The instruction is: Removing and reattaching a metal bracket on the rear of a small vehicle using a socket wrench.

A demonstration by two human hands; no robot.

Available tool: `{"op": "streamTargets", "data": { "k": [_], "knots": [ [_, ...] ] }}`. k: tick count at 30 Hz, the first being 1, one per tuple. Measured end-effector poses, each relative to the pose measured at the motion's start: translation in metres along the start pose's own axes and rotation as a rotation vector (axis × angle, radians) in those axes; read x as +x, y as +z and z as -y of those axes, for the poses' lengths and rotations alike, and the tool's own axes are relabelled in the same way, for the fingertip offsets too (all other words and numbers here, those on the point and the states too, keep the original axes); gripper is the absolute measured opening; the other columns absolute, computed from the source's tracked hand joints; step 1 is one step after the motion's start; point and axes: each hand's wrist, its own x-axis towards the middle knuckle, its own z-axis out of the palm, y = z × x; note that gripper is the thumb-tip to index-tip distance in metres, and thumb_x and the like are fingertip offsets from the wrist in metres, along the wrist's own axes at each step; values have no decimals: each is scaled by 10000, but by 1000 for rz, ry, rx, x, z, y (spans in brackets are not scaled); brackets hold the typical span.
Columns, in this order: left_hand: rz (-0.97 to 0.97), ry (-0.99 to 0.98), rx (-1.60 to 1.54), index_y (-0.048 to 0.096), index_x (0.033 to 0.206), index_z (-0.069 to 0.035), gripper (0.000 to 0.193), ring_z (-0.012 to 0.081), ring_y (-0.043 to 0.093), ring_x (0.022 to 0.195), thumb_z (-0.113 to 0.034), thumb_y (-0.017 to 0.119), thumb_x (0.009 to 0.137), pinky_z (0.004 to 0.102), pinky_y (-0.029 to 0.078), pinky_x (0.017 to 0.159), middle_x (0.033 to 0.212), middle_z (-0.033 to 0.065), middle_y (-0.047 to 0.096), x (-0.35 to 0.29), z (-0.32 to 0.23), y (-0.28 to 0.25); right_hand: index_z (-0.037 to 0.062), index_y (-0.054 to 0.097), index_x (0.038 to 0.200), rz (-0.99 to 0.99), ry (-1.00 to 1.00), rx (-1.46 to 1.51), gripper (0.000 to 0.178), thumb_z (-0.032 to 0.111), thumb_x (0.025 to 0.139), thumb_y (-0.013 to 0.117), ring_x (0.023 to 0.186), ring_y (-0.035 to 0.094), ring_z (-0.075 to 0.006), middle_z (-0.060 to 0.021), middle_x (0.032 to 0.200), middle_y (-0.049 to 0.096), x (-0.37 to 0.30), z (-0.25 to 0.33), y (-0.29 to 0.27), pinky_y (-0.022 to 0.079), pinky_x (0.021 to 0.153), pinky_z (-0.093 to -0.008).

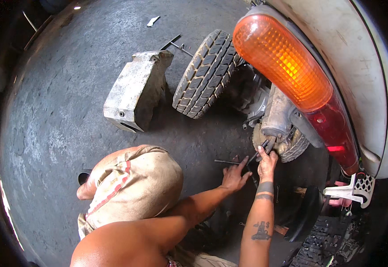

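A slim dark metal tool is gripped in the right hand, which is curled shut around its handle end with the wrist bent upward, holding the tip against the grimy round hub under the vehicle, right of centre. The right forearm rises almost straight from the near edge (tattoos show on it). The left hand sits just left of the right one, fingers spread and pressing down at the ground, its fingertips touching a thin dark metal rod that lies flat on the dark concrete floor; the left arm stretches out from the near left, elbow slightly bent. Farther off, a removed black treaded tyre leans upright, with a dented grey metal cover lying to its left. A large orange and red tail lamp looms at the far right.
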Motion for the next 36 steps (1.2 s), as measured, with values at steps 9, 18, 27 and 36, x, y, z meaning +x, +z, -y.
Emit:
{"op": "streamTargets", "data": {
  "k": [9,18,27,36],
  "knots": [
    [240,-228,-854,555,1211,-67,388,272,609,915,-288,577,893,397,472,773,956,103,629,-5,38,14,7,632,942,5,-66,88,190,68,788,725,800,584,-132,-17,870,624,3,-13,-4,475,793,-295],
    [73,-112,-489,516,1262,-44,373,315,590,1070,-151,501,904,392,427,954,1120,168,634,0,10,17,-9,606,883,-5,-97,90,149,47,794,711,746,557,-129,-38,857,603,-7,0,1,442,734,-277],
    [0,0,-187,348,1345,14,574,455,581,963,-127,490,807,515,466,816,962,323,582,-6,-3,8,18,594,985,118,-87,-136,293,93,754,758,774,527,-106,9,893,580,-6,4,-10,418,735,-264],
    [234,-268,-895,502,1011,-49,396,330,628,738,-427,458,900,461,473,651,807,164,624,14,34,2,39,589,1000,159,50,-56,236,67,797,707,741,544,-140,-4,886,583,5,-4,-20,454,662,-296]
  ]
}}
